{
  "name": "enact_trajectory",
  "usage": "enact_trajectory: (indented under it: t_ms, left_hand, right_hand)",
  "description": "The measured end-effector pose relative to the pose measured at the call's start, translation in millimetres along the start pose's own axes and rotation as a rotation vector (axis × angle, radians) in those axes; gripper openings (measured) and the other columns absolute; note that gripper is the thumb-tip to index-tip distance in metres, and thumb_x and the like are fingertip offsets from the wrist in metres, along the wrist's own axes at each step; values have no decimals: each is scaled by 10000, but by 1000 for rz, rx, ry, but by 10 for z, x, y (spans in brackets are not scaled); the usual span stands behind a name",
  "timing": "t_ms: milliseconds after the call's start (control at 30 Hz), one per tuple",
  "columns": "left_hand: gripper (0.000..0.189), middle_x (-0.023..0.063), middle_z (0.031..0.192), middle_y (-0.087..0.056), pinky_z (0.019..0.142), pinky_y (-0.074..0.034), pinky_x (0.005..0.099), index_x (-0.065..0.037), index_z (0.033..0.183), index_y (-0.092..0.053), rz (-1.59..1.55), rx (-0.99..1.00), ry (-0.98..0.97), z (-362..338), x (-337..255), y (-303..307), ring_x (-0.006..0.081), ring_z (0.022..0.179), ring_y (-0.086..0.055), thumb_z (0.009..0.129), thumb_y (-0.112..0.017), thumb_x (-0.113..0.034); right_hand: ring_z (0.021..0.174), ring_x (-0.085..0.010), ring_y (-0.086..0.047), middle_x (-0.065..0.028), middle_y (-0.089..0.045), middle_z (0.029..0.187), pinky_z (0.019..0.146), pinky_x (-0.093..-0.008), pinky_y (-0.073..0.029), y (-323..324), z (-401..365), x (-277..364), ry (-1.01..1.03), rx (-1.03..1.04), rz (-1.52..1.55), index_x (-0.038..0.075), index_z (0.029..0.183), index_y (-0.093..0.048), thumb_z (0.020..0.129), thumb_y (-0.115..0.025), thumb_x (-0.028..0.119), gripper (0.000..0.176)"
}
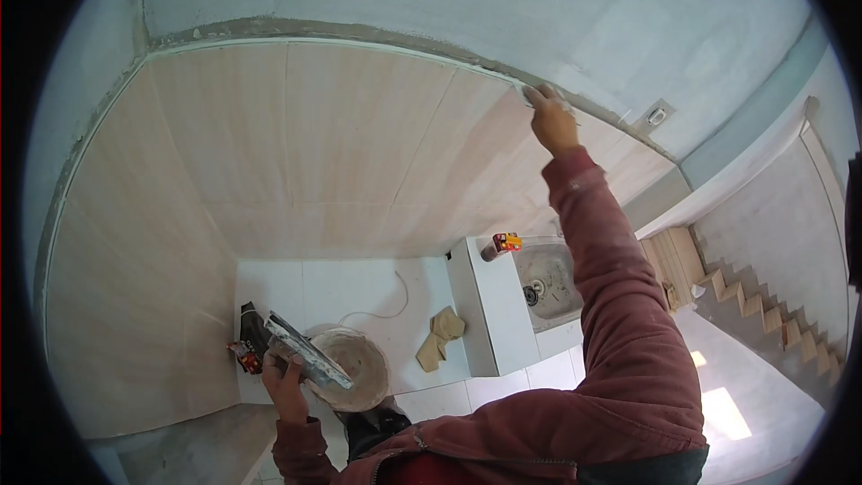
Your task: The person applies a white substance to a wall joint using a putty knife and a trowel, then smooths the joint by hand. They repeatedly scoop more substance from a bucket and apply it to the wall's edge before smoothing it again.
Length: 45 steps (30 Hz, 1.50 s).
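My left hand grips a flat plastering trowel smeared with whitish paste, held tilted over a round bucket. The bucket's inside is coated with pale residue. Up at the top edge of the wall tiles, my right hand is closed around a small putty knife. Its blade is at the seam between tiles and plaster; most of the handle is hidden by my fingers. A rough grey strip runs along that seam.
A counter holds a sink and a red-and-yellow package. On the white floor lie a tan cloth-like piece, a thin cord and a dark item with red packaging. A socket box sits in the wall; stairs rise at right.
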<state>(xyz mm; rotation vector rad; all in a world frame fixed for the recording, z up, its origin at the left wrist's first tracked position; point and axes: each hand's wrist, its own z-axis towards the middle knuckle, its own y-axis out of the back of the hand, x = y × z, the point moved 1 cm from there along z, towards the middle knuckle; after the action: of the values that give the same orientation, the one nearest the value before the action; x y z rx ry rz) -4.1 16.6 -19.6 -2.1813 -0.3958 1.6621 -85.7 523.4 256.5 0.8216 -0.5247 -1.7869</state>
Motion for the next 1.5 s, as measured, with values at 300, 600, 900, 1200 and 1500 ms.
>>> enact_trajectory:
  t_ms: [300, 600, 900, 1200, 1500]
  left_hand:
    - [339, 21, 926, -537, 681, -435, 216, -23, 1045, -487, 26, -28, 43, -70, -87, 64, 93, 790, -516, 757, -643, -110]
    - [339, 22, 941, -533, 722, -435, 229, -21, 1062, -480, 6, -43, -10, -117, -106, 159, 99, 826, -516, 765, -619, -106]
    - [279, -9, 864, -536, 593, -387, 185, -42, 1005, -495, 28, -84, -6, -115, -117, 287, 49, 709, -473, 765, -619, -116]
    - [299, 45, 961, -555, 730, -430, 239, -5, 1055, -501, 33, -32, -95, -102, -53, 298, 111, 829, -527, 777, -580, -80]
    - [322, 70, 1035, -556, 830, -423, 292, 12, 1107, -497, -377, 39, 65, -82, -190, 219, 173, 915, -537, 791, -549, -21]
  right_hand:
    - [905, -304, -550, -97, -574, 926, 746, -401, -456, 50, 471, 464, 74, 6, 94, 76, 929, -571, 738, -455, -21, 243]
    - [902, -358, -550, -131, -575, 968, 741, -431, -453, 221, 315, 197, -93, -5, 139, 60, 938, -573, 689, -454, -56, 300]
    - [876, -383, -586, -221, -610, 897, 758, -421, -483, 136, 414, -55, -294, 399, -218, 8, 858, -614, 701, -534, 43, 179]
    - [839, -361, -610, -217, -624, 873, 751, -399, -500, 80, 965, 845, -86, 505, -187, -6, 824, -644, 694, -536, 73, 187]
    - [784, -349, -593, -156, -622, 839, 682, -417, -478, 451, 29, 2519, 204, 230, 716, 118, 1049, -604, 752, -500, 66, 319]
